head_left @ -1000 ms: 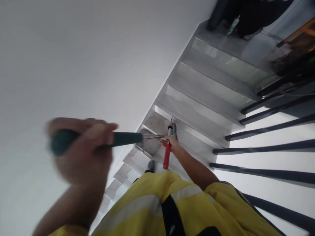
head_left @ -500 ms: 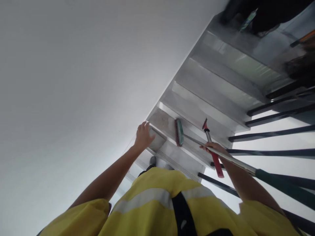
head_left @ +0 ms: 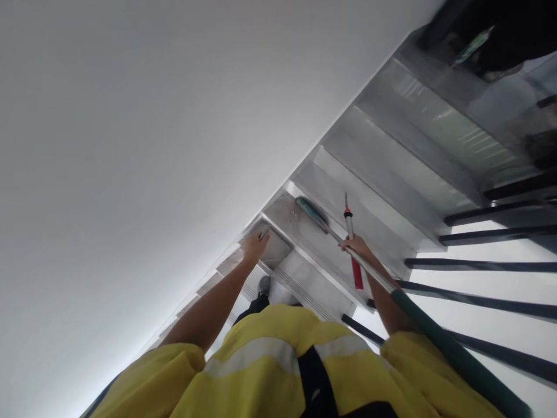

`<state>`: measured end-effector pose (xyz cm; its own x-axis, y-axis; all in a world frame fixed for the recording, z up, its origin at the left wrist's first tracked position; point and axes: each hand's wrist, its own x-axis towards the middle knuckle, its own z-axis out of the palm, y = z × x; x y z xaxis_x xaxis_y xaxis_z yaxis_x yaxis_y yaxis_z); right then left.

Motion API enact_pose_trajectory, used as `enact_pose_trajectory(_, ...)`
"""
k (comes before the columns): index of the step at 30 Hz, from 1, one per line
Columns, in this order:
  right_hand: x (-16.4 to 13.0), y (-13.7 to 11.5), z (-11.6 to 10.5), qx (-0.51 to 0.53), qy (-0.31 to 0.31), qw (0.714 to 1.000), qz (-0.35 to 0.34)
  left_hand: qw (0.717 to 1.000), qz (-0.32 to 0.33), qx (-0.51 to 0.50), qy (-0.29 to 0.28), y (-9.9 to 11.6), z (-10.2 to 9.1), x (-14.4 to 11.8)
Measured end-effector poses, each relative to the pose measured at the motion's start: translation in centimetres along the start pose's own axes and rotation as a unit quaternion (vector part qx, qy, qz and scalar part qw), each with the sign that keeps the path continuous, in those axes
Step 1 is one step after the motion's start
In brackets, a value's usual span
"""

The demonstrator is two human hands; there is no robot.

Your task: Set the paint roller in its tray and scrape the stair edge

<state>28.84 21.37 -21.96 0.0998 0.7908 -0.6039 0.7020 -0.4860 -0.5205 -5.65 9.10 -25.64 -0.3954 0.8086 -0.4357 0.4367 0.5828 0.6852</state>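
Note:
My right hand [head_left: 354, 247] is closed around two tools. One is a long-handled scrub brush with a green head [head_left: 312, 213], a pale metal pole and a green lower sleeve [head_left: 452, 345]. The other is a scraper [head_left: 357, 274] with a red handle, a metal shaft and a thin blade pointing up the stairs. The brush head is over a stair tread near the wall. My left hand [head_left: 255, 247] is beside the wall, fingers curled around a small dark piece I cannot make out. Right next to it, a flat grey square panel [head_left: 277, 247] lies on a step.
A plain white wall [head_left: 152, 145] borders the stairs [head_left: 387, 157] on the left. Dark railing bars [head_left: 478, 264] run along the right side. One grey shoe [head_left: 264, 285] of mine stands on a lower step. Dark objects [head_left: 513, 35] are at the top right.
My left hand has gone from spread fingers to a closed grip. My right hand has shifted left with both tools; the brush head has turned and the scraper stands more upright.

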Motion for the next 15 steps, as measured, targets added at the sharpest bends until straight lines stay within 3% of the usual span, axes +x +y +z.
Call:
enact_pose_trajectory(3, 1.2, -2.1, 3.4, 0.022, -0.042, 0.999, -0.005, 0.999, -0.020, 0.033, 0.028, 0.5, -0.6, 0.2)
enact_pose_trajectory(5, 1.0, -2.8, 4.3, 0.033, -0.063, 0.997, -0.009, 0.998, -0.027, 0.051, 0.032, 0.7, -0.9, 0.3)
enact_pose_trajectory(11, 0.3, -5.3, 1.2, 0.000, -0.013, 0.999, -0.030, 0.996, -0.006, 0.084, 0.027, 0.2, -0.5, 0.8)
enact_pose_trajectory(15, 1.9, -8.1, 2.7, -0.007, -0.035, 0.999, -0.023, 0.996, -0.013, 0.086, 0.016, -0.3, -0.4, 1.3)
